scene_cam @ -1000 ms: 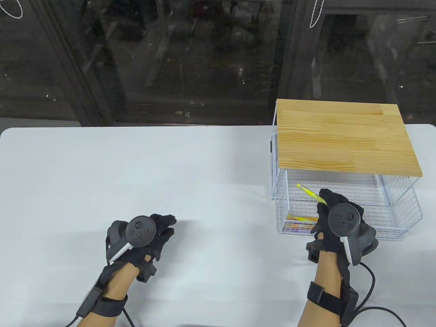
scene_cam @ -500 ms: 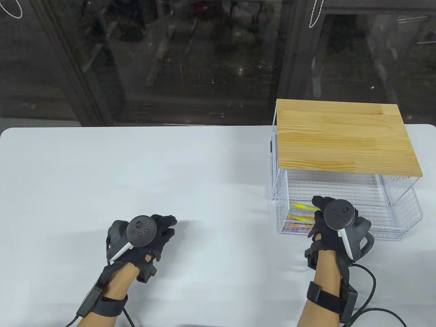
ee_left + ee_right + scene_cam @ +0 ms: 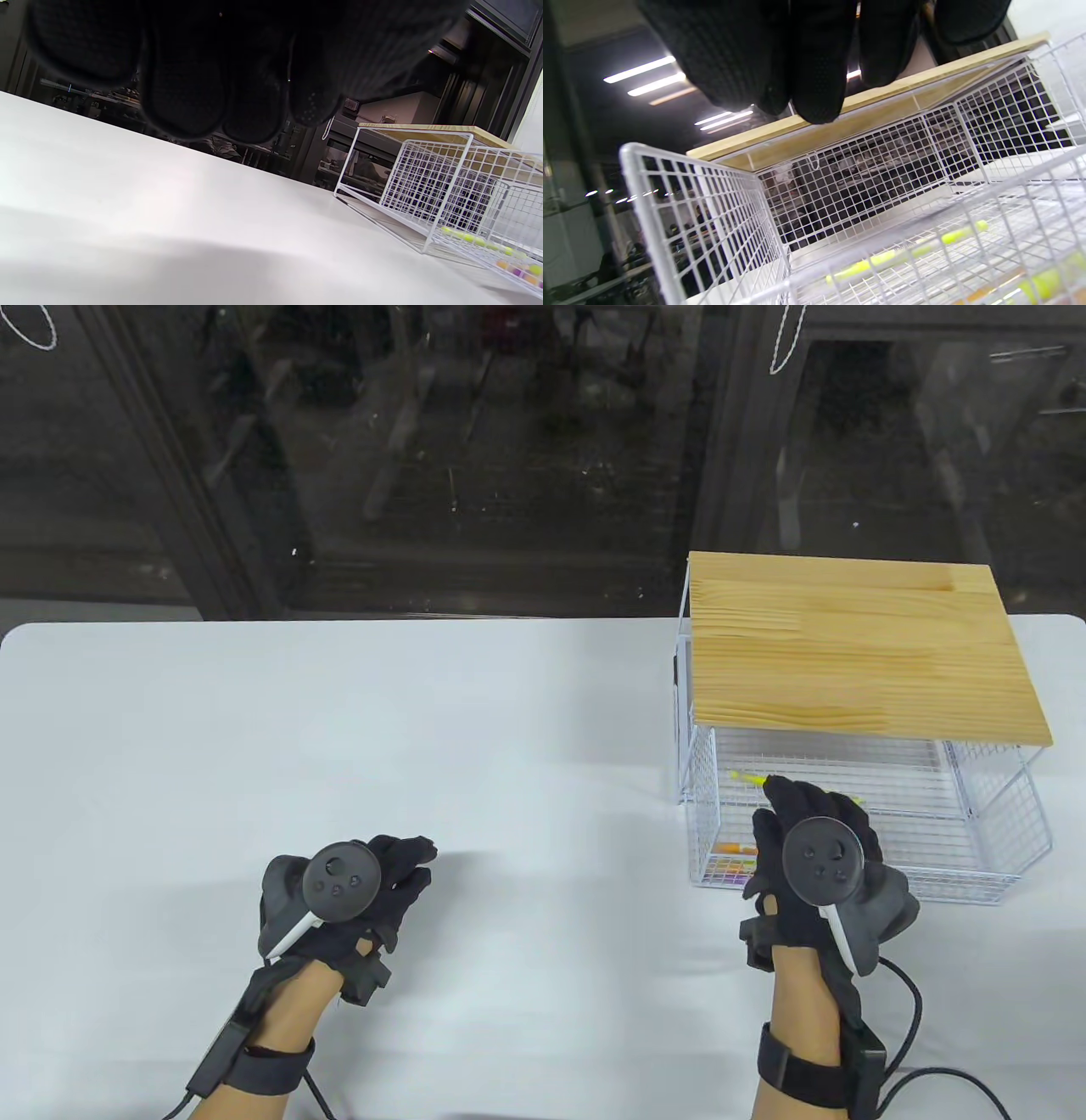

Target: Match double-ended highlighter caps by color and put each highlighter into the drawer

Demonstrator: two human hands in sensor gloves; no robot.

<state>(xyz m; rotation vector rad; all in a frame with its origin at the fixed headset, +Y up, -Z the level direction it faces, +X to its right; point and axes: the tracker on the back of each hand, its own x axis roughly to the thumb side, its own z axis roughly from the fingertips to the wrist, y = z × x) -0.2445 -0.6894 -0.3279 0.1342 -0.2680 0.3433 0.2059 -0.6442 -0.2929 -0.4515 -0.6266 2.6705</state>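
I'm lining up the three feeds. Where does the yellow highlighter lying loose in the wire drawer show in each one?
Table view: yellow highlighter right of centre, just past the right hand, on the drawer floor.
Left wrist view: lower right, a yellow-green streak behind the drawer's mesh.
Right wrist view: lower centre, a slanted yellow bar behind the near rim.
Shared landmark: the wooden top over the drawer.

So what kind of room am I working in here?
Probably an office or lab at night: a plain white table stands against dark glass panels, ceiling strip lights show in the right wrist view, and a wood-topped wire drawer unit sits on the table.
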